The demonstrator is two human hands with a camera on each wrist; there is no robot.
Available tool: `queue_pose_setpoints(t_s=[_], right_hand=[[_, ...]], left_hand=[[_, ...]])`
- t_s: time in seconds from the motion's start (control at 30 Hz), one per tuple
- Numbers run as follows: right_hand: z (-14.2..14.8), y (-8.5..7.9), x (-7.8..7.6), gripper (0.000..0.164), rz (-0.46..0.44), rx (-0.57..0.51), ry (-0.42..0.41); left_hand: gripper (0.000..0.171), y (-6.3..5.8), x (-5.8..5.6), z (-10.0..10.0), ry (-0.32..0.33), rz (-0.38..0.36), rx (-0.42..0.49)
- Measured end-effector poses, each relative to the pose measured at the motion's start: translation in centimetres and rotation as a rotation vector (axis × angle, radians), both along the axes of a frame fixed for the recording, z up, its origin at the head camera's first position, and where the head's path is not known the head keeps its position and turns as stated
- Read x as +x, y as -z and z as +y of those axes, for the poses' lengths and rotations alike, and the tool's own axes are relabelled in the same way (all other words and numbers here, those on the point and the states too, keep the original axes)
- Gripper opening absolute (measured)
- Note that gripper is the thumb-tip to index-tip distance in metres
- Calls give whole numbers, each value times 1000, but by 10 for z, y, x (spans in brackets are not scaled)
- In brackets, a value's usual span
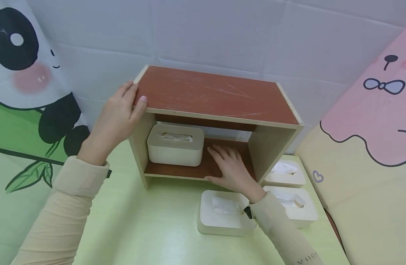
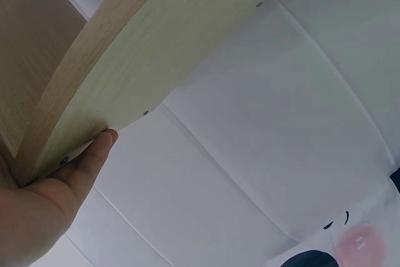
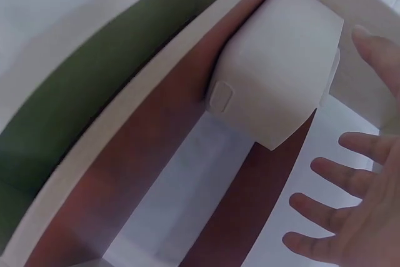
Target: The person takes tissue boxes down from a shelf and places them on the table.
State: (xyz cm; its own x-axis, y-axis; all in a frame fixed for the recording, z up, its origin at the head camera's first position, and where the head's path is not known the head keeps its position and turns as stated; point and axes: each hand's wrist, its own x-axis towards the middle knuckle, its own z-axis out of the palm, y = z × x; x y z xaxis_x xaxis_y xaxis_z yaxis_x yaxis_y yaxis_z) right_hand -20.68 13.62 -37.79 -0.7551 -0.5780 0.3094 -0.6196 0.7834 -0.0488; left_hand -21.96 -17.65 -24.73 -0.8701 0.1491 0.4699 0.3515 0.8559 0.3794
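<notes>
A small wooden shelf unit (image 1: 219, 94) with a reddish-brown top stands against the wall. My left hand (image 1: 118, 110) grips its upper left corner, thumb on the top board and fingers at the side; the left wrist view shows fingertips (image 2: 106, 139) against the side panel. Inside, at the left, sits a pale tissue box (image 1: 176, 147) with a tissue in its slot. My right hand (image 1: 232, 167) reaches into the compartment just right of that box, fingers spread and holding nothing. In the right wrist view the fingers stand apart from the box (image 3: 281, 60).
On the pale green table (image 1: 149, 228), another tissue box (image 1: 219, 224) lies before the shelf, partly behind my right wrist. Two more, a nearer box (image 1: 305, 215) and a farther box (image 1: 297, 180), are at the right. A pale wall (image 1: 206, 33) with cartoon side panels surrounds the table.
</notes>
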Motion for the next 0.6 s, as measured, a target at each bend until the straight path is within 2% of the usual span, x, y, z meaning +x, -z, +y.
queue_pose_setpoints(t_s=[0.37,0.6], right_hand=[[-16,-12,-37,85,-55,-11,31],[-29,-18,-56,91,-176,4,63]], left_hand=[[59,-1,1,1,0,14,0],[59,-1,1,0,2,13,-1]])
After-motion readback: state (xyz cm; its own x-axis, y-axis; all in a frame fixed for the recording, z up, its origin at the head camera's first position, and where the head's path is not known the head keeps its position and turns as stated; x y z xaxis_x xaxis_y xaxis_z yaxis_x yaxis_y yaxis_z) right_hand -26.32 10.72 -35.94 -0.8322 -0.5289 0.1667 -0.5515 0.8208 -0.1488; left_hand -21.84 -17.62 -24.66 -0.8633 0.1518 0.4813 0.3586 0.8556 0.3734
